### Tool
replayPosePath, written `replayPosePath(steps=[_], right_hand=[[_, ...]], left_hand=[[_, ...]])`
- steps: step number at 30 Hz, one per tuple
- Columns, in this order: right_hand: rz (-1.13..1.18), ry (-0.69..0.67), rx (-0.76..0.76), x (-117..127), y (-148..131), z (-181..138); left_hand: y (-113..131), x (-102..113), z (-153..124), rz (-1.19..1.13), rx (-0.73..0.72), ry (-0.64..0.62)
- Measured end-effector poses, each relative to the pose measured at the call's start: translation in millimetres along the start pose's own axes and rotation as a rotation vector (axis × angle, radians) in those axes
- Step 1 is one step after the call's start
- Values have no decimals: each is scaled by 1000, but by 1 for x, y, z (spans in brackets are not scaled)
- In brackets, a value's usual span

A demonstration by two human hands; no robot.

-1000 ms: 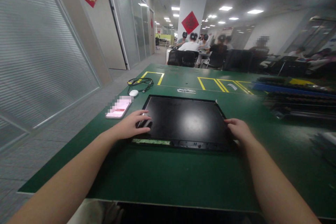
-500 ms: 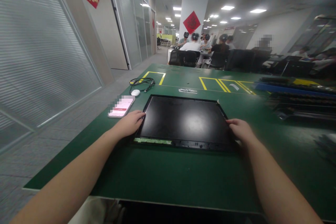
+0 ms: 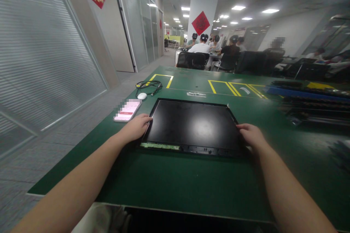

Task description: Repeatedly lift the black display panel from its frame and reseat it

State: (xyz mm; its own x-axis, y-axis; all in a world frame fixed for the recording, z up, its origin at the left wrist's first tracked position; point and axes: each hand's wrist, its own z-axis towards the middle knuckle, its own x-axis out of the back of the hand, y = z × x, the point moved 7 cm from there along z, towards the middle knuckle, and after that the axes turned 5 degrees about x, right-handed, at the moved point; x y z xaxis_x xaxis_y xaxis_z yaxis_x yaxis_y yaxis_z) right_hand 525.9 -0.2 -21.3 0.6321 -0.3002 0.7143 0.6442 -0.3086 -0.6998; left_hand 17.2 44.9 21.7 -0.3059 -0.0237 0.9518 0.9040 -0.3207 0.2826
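Note:
A flat black display panel (image 3: 191,123) lies face up on the green table (image 3: 177,182), with a thin green circuit strip (image 3: 160,146) along its near edge. My left hand (image 3: 136,127) rests at the panel's left edge, fingers curled over the rim. On the right edge sits my right hand (image 3: 251,135), its fingers bent against the side of the panel. Both hands grip the panel from opposite sides.
A phone (image 3: 127,110), a white mouse (image 3: 142,96) and a coiled black cable (image 3: 149,85) lie to the left of the panel. Dark trays (image 3: 311,105) are stacked at the right. Yellow marked boxes (image 3: 226,87) lie beyond. Several seated people (image 3: 202,45) are at a far table.
My left hand has slid off the panel's top surface to its left edge. The right hand has stayed at the right edge.

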Motion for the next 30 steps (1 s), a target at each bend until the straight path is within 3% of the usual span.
replayPosePath(steps=[10,30], right_hand=[[-13,12,1,2,-1,1],[43,-6,9,-1,6,3]], left_hand=[[-12,-5,7,-85,3,-3],[-10,-2,4,-143,1,25]])
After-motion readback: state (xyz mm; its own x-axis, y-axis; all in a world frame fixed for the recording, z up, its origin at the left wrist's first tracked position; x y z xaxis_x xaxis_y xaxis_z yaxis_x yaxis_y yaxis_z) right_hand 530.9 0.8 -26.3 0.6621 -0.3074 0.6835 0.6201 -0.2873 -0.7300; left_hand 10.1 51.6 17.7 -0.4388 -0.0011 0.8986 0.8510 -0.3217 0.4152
